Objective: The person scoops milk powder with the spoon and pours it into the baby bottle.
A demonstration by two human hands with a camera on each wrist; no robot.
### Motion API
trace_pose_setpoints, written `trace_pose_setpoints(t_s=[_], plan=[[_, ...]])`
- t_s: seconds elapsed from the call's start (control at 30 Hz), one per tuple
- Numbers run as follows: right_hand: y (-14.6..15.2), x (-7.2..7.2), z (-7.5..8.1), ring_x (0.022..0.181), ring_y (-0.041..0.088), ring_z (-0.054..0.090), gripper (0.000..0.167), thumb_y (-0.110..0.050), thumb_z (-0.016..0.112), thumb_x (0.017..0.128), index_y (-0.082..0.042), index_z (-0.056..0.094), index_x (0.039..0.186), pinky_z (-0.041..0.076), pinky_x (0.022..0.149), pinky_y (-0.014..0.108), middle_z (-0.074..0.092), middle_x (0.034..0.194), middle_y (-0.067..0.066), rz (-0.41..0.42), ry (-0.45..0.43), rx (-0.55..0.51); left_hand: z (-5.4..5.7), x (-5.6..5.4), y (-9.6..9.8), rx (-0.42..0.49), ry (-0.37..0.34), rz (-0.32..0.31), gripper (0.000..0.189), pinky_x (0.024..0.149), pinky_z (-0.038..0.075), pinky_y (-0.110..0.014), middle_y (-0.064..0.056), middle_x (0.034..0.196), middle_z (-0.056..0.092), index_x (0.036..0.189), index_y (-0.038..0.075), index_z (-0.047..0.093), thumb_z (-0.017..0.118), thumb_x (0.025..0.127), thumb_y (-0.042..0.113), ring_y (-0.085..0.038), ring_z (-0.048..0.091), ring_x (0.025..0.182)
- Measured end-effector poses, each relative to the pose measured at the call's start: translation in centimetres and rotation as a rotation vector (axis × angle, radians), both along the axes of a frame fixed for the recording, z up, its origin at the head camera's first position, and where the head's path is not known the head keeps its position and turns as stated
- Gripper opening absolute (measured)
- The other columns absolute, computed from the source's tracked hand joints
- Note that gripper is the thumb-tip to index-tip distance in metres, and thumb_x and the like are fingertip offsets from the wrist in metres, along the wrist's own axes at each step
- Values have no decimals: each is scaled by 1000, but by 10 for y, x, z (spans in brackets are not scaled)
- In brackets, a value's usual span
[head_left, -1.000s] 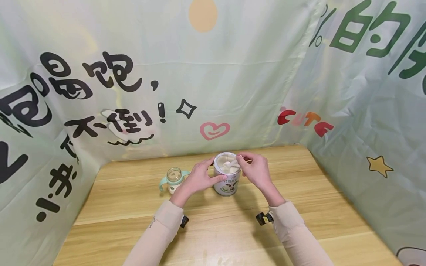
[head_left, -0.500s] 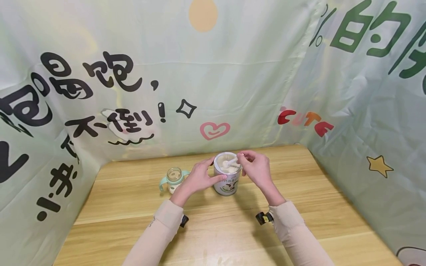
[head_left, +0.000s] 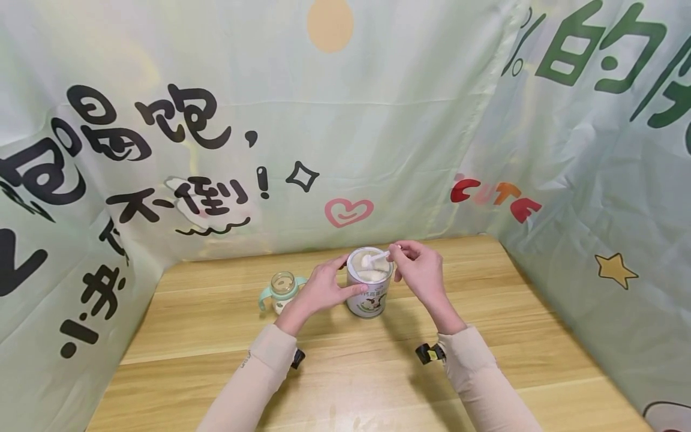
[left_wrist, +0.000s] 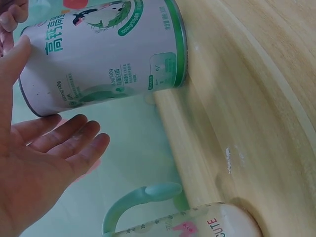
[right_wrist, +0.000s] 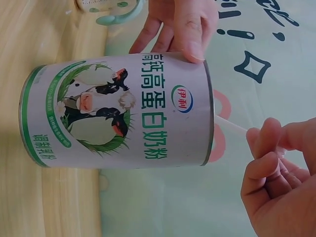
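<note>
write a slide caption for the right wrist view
Right hand pinching a white scoop handle that reaches into a cow-labelled milk powder can, left hand touching its side.

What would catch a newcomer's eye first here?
Probably the bold black lettering across the pale cloth behind the table. Next comes the cow-printed white can on the table, left hand against its side, right hand pinching a white scoop at its open top. To the can's left stands a green-handled bottle.
</note>
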State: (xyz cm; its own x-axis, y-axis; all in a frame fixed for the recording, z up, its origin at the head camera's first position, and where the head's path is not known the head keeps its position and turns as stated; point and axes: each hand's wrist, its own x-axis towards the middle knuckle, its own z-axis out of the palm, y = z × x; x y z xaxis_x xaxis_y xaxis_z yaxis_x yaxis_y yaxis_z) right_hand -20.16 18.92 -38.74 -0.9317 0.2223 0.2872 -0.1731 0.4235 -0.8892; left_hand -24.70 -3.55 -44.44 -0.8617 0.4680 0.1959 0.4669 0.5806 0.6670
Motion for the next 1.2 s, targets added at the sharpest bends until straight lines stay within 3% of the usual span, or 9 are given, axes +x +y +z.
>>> trace_pose_setpoints(t_s=[0.13, 0.4, 0.77, 1.2], plan=[[0, 0, 2, 48, 16, 64, 21, -25, 70, 100, -7, 79, 107, 37, 43, 21, 80, 88, 12, -14, 22, -24, 2, 1, -2, -4, 1, 1, 99, 116, 47, -60, -21, 155, 56, 160, 9, 44, 82, 85, 61, -41, 54, 142], [-4, 0, 7, 48, 13, 61, 22, -25, 71, 101, -6, 77, 108, 39, 43, 22, 79, 92, 19, -8, 43, -112, 7, 0, -11, -32, 4, 29, 105, 116, 48, -57, -20, 154, 57, 163, 10, 38, 84, 83, 61, -38, 57, 141], [-20, -5, 9, 46, 10, 60, 22, -19, 71, 100, -1, 77, 110, 47, 47, 20, 80, 89, 16, 35, 53, -189, 18, 0, -33, 13, 9, 80, 83, 115, 50, -54, -16, 152, 60, 156, 11, 49, 84, 89, 45, -35, 59, 139], [-46, -12, 7, 46, 10, 59, 21, -18, 70, 100, -1, 76, 111, 42, 44, 18, 80, 86, 13, 106, 28, -241, 23, -1, -66, -2, 41, 130, 81, 117, 47, -55, -19, 153, 58, 154, 3, 50, 83, 91, 42, -39, 58, 139]])
